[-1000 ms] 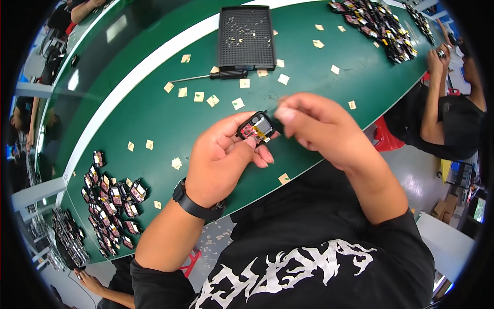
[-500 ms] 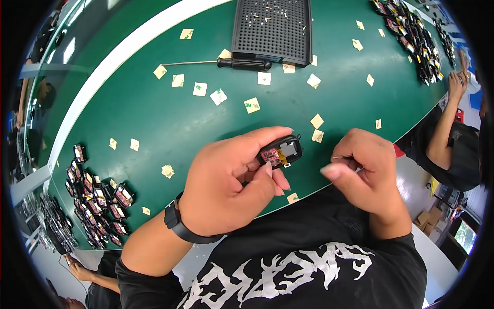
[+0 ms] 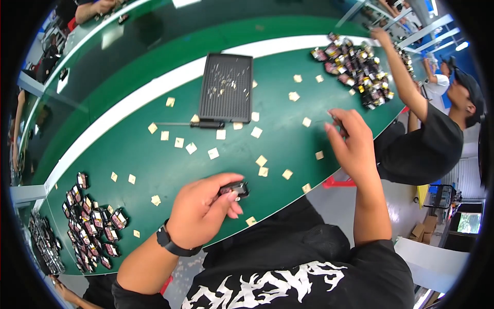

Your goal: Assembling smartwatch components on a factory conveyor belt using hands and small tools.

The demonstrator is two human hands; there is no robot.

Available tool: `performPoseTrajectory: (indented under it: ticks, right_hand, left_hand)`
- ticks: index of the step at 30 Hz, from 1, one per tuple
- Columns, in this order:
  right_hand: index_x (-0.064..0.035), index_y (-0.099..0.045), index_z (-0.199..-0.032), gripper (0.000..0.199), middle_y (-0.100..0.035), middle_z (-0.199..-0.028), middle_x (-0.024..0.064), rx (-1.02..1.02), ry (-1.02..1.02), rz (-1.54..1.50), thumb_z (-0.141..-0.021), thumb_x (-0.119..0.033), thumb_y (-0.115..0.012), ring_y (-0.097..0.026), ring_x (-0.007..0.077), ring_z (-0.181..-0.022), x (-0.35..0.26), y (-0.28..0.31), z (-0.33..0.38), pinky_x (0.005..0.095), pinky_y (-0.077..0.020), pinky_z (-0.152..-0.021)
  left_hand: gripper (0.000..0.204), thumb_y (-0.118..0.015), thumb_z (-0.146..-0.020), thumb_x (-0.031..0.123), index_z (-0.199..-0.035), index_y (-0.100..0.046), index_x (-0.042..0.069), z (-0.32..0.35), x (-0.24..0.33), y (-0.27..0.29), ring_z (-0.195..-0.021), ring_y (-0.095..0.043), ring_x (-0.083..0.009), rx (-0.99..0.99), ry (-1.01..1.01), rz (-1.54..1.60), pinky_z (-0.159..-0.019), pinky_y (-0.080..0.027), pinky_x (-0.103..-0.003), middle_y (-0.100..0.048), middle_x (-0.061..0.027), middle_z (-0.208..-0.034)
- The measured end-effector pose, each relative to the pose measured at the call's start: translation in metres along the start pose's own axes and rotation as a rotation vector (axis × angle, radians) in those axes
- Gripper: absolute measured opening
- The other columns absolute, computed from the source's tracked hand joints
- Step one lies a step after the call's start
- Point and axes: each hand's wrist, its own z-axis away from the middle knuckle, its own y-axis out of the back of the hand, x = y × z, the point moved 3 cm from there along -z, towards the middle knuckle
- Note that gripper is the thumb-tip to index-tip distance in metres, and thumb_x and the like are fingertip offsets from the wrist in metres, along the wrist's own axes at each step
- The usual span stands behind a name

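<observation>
My left hand (image 3: pixel 198 213), with a dark watch band on its wrist, grips a small black electronic device (image 3: pixel 237 188) above the near side of the green table. The thumb lies on the device, and the fingers wrap its underside. Farther right, my right hand (image 3: pixel 354 136) is raised over the table, its fingers curled and its thumb and forefinger tips a little apart. Something small and dark shows within those fingers, too small to name. Several square pale paper pieces (image 3: pixel 262 160) lie scattered on the table between the hands and beyond.
A black ridged tray (image 3: pixel 211 103) with small metallic bits stands beyond my hands, and a screwdriver (image 3: pixel 210 125) lies before it. Piles of similar devices lie left (image 3: pixel 95 224) and far right (image 3: pixel 355 67). A co-worker (image 3: pixel 424 134) sits at right, one arm reaching past the far pile.
The view has tilted up, showing more of the far table. My right hand has moved away from the device, outward to the far right. My left hand keeps its hold on the device.
</observation>
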Motion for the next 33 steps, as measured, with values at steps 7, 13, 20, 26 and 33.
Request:
performPoseTrajectory:
  ticks: [7, 13, 20, 26, 33]
  right_hand:
    - [-0.0049, -0.064, -0.120, 0.032, -0.063, -0.122, 0.0160, 0.218, 0.218, 0.467, -0.091, -0.015, -0.072, -0.067, 0.0369, -0.103, 0.062, -0.006, -0.057, 0.0459, -0.0556, -0.085]
    - [-0.0054, -0.064, -0.131, 0.039, -0.058, -0.137, 0.0167, 0.113, 0.394, 0.642, -0.092, -0.009, -0.056, -0.063, 0.0394, -0.114, 0.162, -0.005, -0.115, 0.0462, -0.0525, -0.090]
    - [-0.0008, -0.064, -0.118, 0.025, -0.060, -0.131, 0.0107, 0.036, 0.368, 0.607, -0.095, -0.007, -0.059, -0.065, 0.0359, -0.108, 0.145, -0.024, -0.113, 0.0443, -0.0527, -0.087]
    - [0.0008, -0.066, -0.118, 0.030, -0.063, -0.129, 0.0141, 0.084, 0.586, 0.368, -0.088, 0.003, -0.065, -0.065, 0.0357, -0.115, 0.081, -0.015, -0.056, 0.0431, -0.0524, -0.095]
    - [0.0012, -0.068, -0.110, 0.025, -0.066, -0.118, 0.0182, 0.088, 0.702, 0.269, -0.085, 0.005, -0.069, -0.070, 0.0375, -0.098, 0.020, -0.010, 0.011, 0.0441, -0.0562, -0.079]
  left_hand:
    - [0.026, -0.057, -0.099, -0.002, -0.124, -0.064, -0.005, 0.066, 0.021, 0.000, -0.077, -0.072, -0.0129, 0.281, -0.134, -0.057, -0.071, -0.058, -0.027, -0.072, -0.0109, -0.089]
    - [0.022, -0.060, -0.098, -0.005, -0.119, -0.058, -0.002, 0.160, -0.015, 0.060, -0.084, -0.066, -0.0101, 0.796, -0.097, -0.211, -0.070, -0.052, -0.024, -0.069, -0.0068, -0.102]
    - [0.022, -0.066, -0.092, -0.006, -0.113, -0.061, -0.006, 0.252, -0.030, 0.126, -0.072, -0.069, -0.0138, 1.300, 0.012, -0.587, -0.062, -0.055, -0.026, -0.060, -0.0105, -0.112]
    - [0.022, -0.072, -0.089, 0.005, -0.108, -0.067, -0.004, 0.256, -0.036, 0.166, -0.066, -0.064, -0.0152, 1.362, 0.056, -0.836, -0.061, -0.051, -0.031, -0.066, -0.0097, -0.091]
    - [0.029, -0.073, -0.087, 0.018, -0.108, -0.069, -0.001, 0.235, -0.017, 0.175, -0.095, -0.067, -0.0356, 1.399, 0.207, -0.899, -0.080, -0.053, -0.045, -0.069, -0.0176, -0.102]
